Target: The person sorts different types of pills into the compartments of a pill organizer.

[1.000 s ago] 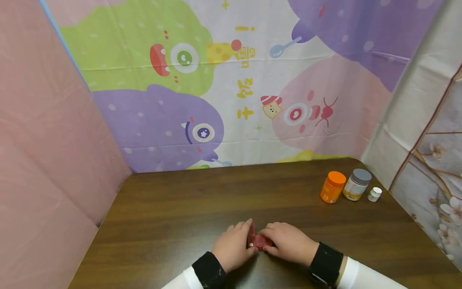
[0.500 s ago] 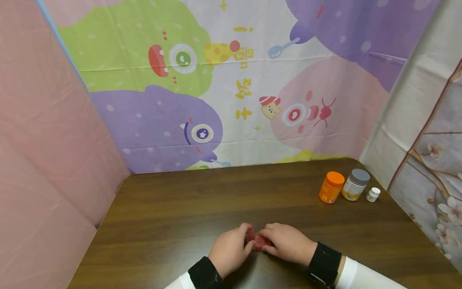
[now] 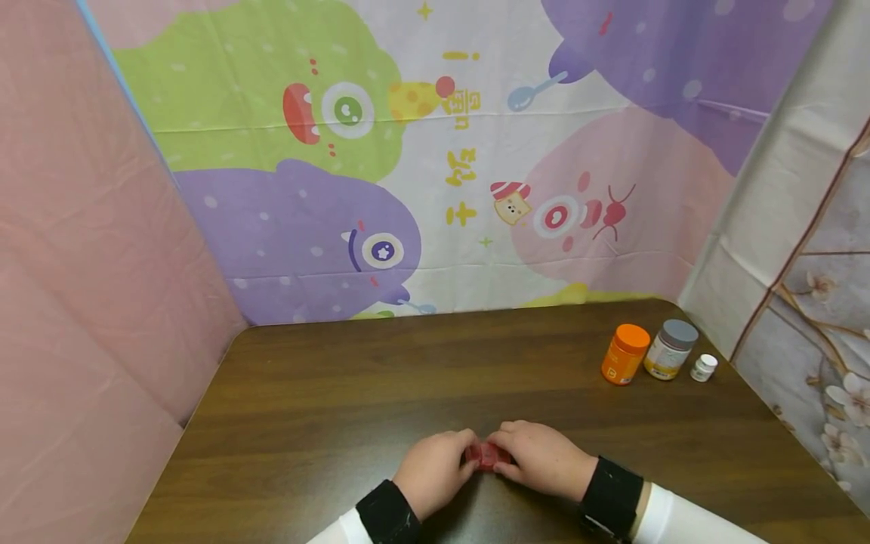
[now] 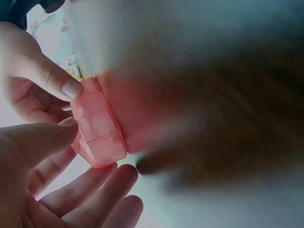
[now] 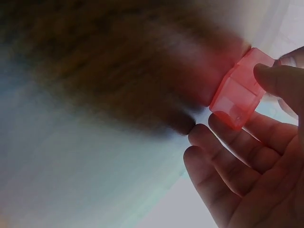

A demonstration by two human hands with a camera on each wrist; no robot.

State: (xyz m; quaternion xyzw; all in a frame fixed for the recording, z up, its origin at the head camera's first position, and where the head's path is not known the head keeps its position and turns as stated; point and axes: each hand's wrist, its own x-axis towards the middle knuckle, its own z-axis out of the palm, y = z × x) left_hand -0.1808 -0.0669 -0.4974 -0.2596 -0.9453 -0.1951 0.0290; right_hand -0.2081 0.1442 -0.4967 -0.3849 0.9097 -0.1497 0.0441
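A small, translucent red pill box (image 3: 486, 456) with compartments sits low over the table near its front, between both hands. My left hand (image 3: 433, 470) grips its left end, thumb on the near side and fingers on the far side. From the other end, my right hand (image 3: 544, 459) pinches the box between thumb and fingers. In the left wrist view the box's (image 4: 100, 130) angled faces and dividing lines show, with both thumbs against it. The right wrist view shows the box (image 5: 240, 90) above the right fingers. Its contents cannot be made out.
An orange bottle (image 3: 625, 355), a grey-lidded jar (image 3: 670, 350) and a small white bottle (image 3: 704, 368) stand together at the table's (image 3: 326, 385) back right. A cartoon-printed cloth (image 3: 469, 264) hangs behind the table, with a pink cloth (image 3: 102, 302) on the left.
The red flap raised at the box's left side has come down under the left fingers. My left hand has lowered slightly at the fingertips; my right hand keeps nearly the same place.
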